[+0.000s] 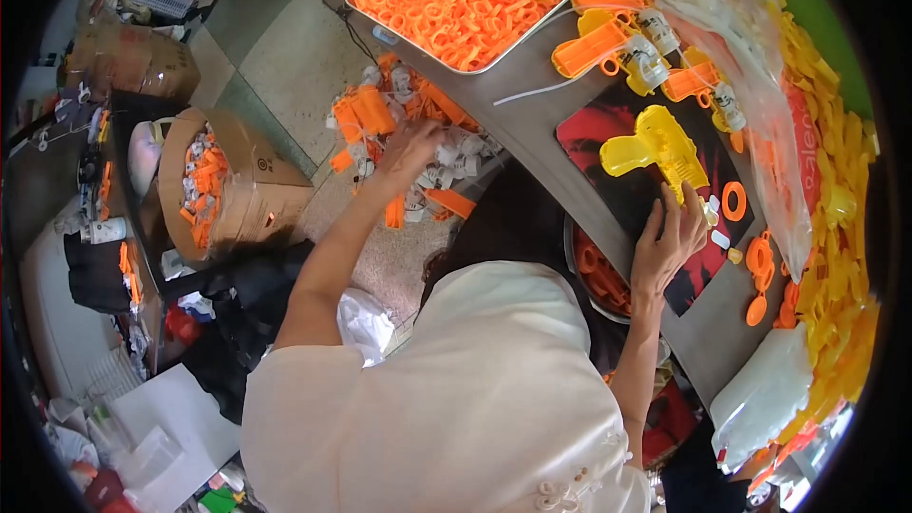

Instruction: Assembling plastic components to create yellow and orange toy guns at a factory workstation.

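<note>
My left hand (410,154) reaches down to the left, into a heap of white plastic parts (463,160) and orange plastic pieces (363,112); its fingertips blend with the parts, so a grip cannot be made out. My right hand (669,239) is over a black and red mat (622,195) on the table. Its fingers are stretched and apart, their tips at the lower end of a yellow toy gun shell (665,144). Small white pieces (719,239) and an orange ring (733,200) lie beside that hand.
A metal tray (423,62) of orange parts stands at the table's far end. Orange and yellow toy guns (594,46) lie beside a clear plastic bag (708,0). Yellow parts (841,228) pile along the right. A cardboard box (256,195) with orange pieces stands left.
</note>
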{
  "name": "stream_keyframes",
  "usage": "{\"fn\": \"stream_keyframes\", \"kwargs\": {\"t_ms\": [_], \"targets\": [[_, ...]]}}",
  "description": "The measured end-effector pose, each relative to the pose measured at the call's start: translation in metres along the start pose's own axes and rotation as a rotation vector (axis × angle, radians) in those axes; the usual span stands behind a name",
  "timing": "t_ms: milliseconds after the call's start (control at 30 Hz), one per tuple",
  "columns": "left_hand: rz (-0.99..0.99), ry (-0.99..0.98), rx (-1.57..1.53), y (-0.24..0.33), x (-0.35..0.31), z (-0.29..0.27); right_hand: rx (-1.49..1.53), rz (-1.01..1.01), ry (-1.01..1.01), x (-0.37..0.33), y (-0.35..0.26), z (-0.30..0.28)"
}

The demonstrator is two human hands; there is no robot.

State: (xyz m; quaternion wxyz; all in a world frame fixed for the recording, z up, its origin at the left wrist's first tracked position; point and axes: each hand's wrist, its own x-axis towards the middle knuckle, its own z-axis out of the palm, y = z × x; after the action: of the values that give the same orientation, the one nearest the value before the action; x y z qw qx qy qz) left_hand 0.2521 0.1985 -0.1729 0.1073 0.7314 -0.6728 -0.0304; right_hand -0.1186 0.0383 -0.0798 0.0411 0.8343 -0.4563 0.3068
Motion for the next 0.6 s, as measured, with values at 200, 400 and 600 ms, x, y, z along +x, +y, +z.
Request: {"fn": "stream_keyframes", "kwargs": {"t_ms": [200, 400, 600], "targets": [[-0.386, 0.401, -0.802, -0.022, -0.015, -0.017, 0.063, 0.029, 0.051, 0.002, -0.001, -0.002], [-0.384, 0.793, -1.014, 0.013, 0.007, -0.065, 0.064, 0.013, 0.050, -0.001, 0.002, -0.001], [-0.456, 0.799, -1.091, -0.013, 0.003, -0.064, 0.084, -0.015, 0.043, 0.002, -0.002, -0.003]]}}
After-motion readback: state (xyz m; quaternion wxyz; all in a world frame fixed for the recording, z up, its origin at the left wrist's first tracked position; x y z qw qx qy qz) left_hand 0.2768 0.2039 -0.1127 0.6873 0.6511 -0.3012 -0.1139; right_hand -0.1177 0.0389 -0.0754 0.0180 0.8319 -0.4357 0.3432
